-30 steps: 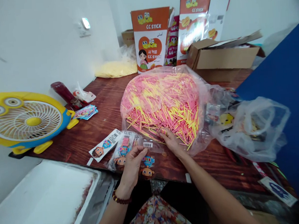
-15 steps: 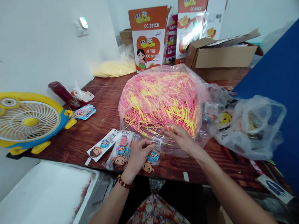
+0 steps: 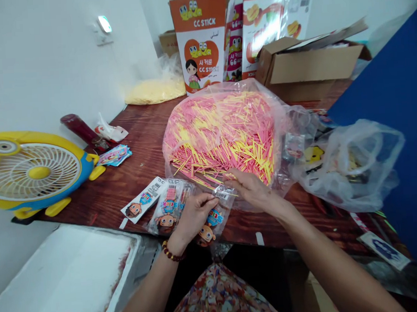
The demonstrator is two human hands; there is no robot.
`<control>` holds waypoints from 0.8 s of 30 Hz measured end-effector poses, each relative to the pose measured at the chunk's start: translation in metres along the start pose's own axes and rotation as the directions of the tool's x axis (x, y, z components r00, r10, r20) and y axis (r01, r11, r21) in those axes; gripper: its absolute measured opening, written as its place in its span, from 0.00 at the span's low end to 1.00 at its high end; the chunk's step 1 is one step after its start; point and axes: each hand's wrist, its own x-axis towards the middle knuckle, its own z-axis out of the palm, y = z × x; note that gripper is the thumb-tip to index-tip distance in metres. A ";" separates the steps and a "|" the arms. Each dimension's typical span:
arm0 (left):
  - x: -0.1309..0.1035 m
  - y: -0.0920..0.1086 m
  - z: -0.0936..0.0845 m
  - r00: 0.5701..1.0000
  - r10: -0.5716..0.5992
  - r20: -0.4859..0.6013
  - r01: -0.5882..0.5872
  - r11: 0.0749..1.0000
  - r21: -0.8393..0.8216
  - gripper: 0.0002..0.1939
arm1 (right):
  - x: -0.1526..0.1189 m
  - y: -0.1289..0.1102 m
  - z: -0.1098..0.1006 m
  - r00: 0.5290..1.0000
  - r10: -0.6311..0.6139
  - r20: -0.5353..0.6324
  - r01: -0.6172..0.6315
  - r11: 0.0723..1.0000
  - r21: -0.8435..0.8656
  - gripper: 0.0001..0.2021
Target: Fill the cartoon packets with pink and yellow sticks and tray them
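Note:
My left hand (image 3: 195,216) is closed, pinching the edge of a clear plastic packet (image 3: 222,211) that has a cartoon-face card and a barcode label. At the packet's upper end is my right hand (image 3: 254,188), its fingers curled round a small bunch of pink and yellow sticks, mostly hidden by the fingers. Just beyond both hands lies a large clear bag (image 3: 206,109) full of loose pink and yellow sticks (image 3: 225,146). Left of my left hand are several packets (image 3: 167,209) with the same cartoon print, some with pink sticks inside, and a flat printed card (image 3: 141,201).
A yellow and blue fan (image 3: 38,172) stands at the left, near a dark red bottle (image 3: 79,128) and a tissue pack (image 3: 111,132). Printed boxes (image 3: 199,44) and an open carton (image 3: 309,69) line the back. A white plastic bag (image 3: 356,167) lies at the right, beside a blue panel (image 3: 391,118).
My right hand has shifted slightly, and the bunch's ends show less than before. More of the packet's clear front shows below the hands. The whole view has tilted a little.

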 end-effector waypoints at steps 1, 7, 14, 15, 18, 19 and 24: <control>-0.001 0.000 0.001 0.999 0.037 -0.025 -0.037 0.999 0.004 0.12 | 0.000 -0.002 -0.001 0.996 0.031 -0.084 -0.024 0.997 0.078 0.10; -0.005 -0.002 0.007 0.985 0.159 -0.071 -0.157 0.987 0.035 0.09 | 0.001 -0.028 0.011 0.873 0.216 -0.437 0.092 0.808 0.582 0.09; -0.005 -0.005 0.011 0.960 0.270 -0.071 -0.262 0.959 0.109 0.10 | 0.004 -0.048 0.035 0.876 0.255 -0.410 0.210 0.564 0.799 0.09; -0.005 -0.005 0.011 0.957 0.280 -0.079 -0.270 0.956 0.114 0.11 | 0.003 -0.046 0.039 0.877 0.271 -0.398 0.197 0.554 0.809 0.09; -0.006 -0.006 0.012 0.952 0.286 -0.105 -0.276 0.956 0.103 0.10 | -0.003 -0.035 0.045 0.872 0.323 -0.367 0.111 0.600 0.792 0.09; -0.007 -0.007 0.012 0.953 0.281 -0.111 -0.271 0.958 0.092 0.09 | -0.005 -0.031 0.045 0.880 0.327 -0.344 0.064 0.637 0.768 0.10; -0.003 -0.007 0.013 0.978 0.165 -0.129 -0.178 0.979 -0.097 0.09 | -0.009 -0.024 0.034 0.969 0.197 -0.152 -0.083 0.833 0.547 0.13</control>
